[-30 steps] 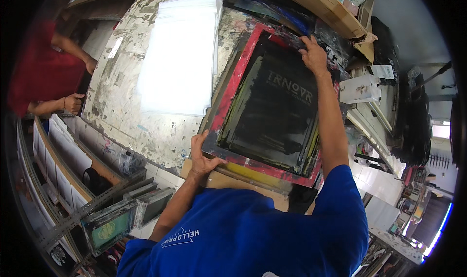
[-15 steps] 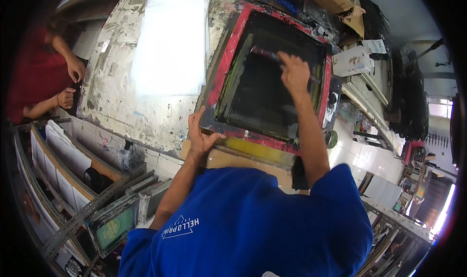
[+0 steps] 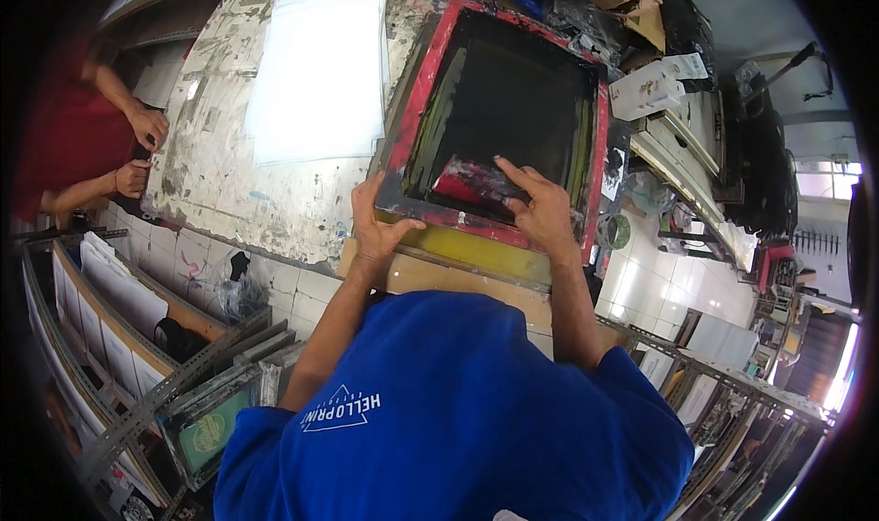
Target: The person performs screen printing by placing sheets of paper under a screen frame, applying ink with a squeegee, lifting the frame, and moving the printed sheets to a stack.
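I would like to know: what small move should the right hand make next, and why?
Perhaps lift the squeegee slightly off the dark mesh: the right hand holds it close to the person's side of the red frame, leaving little room nearer, while the left hand rests at the near-left corner.

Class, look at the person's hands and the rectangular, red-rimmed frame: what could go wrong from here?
The flat, red, dark-smeared tool in the right hand is close to the near rim of the rectangular, red-rimmed frame and might knock it.
The left hand touches only the near-left corner, so the frame might shift.
The stack of white sheets lies nearby; the tool's smears could mark it.
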`<state>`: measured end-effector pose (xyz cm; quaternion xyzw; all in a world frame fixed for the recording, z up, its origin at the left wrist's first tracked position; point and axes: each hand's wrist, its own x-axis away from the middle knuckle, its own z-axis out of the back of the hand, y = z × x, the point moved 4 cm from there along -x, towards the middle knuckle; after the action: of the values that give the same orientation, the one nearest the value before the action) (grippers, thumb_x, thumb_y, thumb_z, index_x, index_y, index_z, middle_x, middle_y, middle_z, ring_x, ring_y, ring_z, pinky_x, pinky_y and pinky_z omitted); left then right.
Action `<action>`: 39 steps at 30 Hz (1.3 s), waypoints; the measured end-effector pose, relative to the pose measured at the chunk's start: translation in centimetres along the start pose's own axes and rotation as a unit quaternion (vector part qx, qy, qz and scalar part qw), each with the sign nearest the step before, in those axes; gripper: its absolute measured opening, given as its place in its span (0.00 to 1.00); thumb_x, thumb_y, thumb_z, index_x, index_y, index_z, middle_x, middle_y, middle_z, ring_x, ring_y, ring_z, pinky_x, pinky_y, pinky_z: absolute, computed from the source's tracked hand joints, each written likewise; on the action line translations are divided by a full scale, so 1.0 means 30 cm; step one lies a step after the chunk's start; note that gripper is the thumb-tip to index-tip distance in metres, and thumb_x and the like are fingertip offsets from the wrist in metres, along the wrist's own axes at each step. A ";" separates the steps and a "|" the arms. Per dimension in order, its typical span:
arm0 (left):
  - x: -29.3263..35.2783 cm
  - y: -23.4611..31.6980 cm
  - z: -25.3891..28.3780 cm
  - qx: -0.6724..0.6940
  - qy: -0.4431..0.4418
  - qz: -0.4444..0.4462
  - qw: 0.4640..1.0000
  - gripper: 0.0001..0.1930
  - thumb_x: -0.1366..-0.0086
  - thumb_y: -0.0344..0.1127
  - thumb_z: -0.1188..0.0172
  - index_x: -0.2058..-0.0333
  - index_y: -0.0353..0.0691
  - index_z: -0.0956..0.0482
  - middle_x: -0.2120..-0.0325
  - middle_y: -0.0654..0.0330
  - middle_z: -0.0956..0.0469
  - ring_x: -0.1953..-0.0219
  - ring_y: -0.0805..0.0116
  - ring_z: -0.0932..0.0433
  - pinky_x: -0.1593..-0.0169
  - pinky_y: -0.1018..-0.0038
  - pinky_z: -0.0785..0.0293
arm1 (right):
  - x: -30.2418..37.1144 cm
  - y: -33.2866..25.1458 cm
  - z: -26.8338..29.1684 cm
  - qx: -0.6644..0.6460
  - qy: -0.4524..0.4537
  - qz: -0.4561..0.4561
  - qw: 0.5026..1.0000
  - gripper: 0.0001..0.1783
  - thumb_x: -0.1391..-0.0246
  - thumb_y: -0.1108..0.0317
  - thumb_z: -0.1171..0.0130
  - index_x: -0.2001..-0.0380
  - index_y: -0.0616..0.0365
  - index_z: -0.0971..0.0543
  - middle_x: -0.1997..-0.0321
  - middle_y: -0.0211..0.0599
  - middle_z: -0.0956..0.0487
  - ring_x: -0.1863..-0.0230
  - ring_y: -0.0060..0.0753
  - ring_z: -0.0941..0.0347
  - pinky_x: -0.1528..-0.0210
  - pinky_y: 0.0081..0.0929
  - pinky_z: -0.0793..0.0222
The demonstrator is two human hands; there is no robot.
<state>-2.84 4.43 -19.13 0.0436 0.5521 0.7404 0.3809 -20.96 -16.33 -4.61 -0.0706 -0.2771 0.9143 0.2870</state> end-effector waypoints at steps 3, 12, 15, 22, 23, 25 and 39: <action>-0.003 -0.004 0.004 -0.027 0.009 -0.027 0.999 0.59 0.70 0.54 0.15 0.37 0.37 0.30 0.32 0.45 0.35 0.34 0.43 0.36 0.32 0.52 0.39 | -0.004 0.062 -0.073 0.057 -0.006 0.048 0.997 0.45 0.58 0.73 0.30 0.32 0.39 0.28 0.59 0.44 0.21 0.53 0.49 0.24 0.45 0.44 0.33; -0.015 0.005 0.004 -0.085 -0.022 0.004 0.996 0.56 0.75 0.48 0.14 0.42 0.35 0.26 0.31 0.45 0.37 0.32 0.42 0.39 0.30 0.51 0.42 | -0.024 0.102 -0.212 0.183 0.016 0.001 0.983 0.54 0.66 0.69 0.24 0.30 0.39 0.32 0.50 0.40 0.28 0.43 0.45 0.33 0.37 0.54 0.45; -0.018 -0.002 0.004 -0.081 -0.020 0.006 0.996 0.55 0.76 0.45 0.13 0.43 0.34 0.25 0.31 0.45 0.37 0.32 0.42 0.39 0.30 0.50 0.42 | -0.075 0.147 -0.235 0.152 0.063 -0.005 0.986 0.49 0.67 0.69 0.26 0.34 0.41 0.28 0.50 0.40 0.29 0.42 0.46 0.34 0.37 0.56 0.47; -0.009 -0.008 0.005 -0.058 -0.024 0.020 0.998 0.56 0.75 0.44 0.13 0.40 0.37 0.26 0.31 0.43 0.38 0.31 0.41 0.40 0.30 0.50 0.42 | -0.416 0.342 -0.124 0.149 0.150 0.017 0.977 0.46 0.71 0.66 0.28 0.38 0.41 0.24 0.51 0.39 0.28 0.42 0.47 0.35 0.40 0.55 0.47; -0.006 -0.012 0.005 -0.053 -0.025 0.025 0.998 0.56 0.74 0.45 0.13 0.40 0.37 0.26 0.31 0.43 0.39 0.31 0.41 0.40 0.30 0.50 0.43 | -0.477 0.368 -0.105 0.153 0.162 0.023 0.975 0.46 0.71 0.65 0.28 0.38 0.40 0.24 0.51 0.38 0.27 0.42 0.47 0.35 0.40 0.54 0.47; -0.001 -0.020 0.005 -0.043 -0.028 0.034 0.998 0.57 0.72 0.47 0.13 0.38 0.38 0.27 0.31 0.42 0.39 0.31 0.41 0.40 0.30 0.50 0.43 | -0.583 0.419 -0.076 0.163 0.190 0.035 0.967 0.46 0.70 0.65 0.28 0.38 0.39 0.23 0.52 0.37 0.27 0.43 0.46 0.34 0.40 0.54 0.47; -0.005 -0.011 0.008 -0.030 -0.026 0.048 0.998 0.58 0.67 0.57 0.15 0.36 0.36 0.28 0.33 0.40 0.38 0.32 0.41 0.39 0.30 0.50 0.40 | -1.082 0.629 0.133 0.195 0.192 0.050 0.961 0.40 0.58 0.63 0.26 0.37 0.34 0.22 0.42 0.42 0.19 0.39 0.46 0.27 0.40 0.50 0.42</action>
<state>-2.44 4.55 -19.27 0.0778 0.5168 0.7728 0.3602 -4.50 -49.37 -12.57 -0.2008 -0.0290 0.9331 0.2970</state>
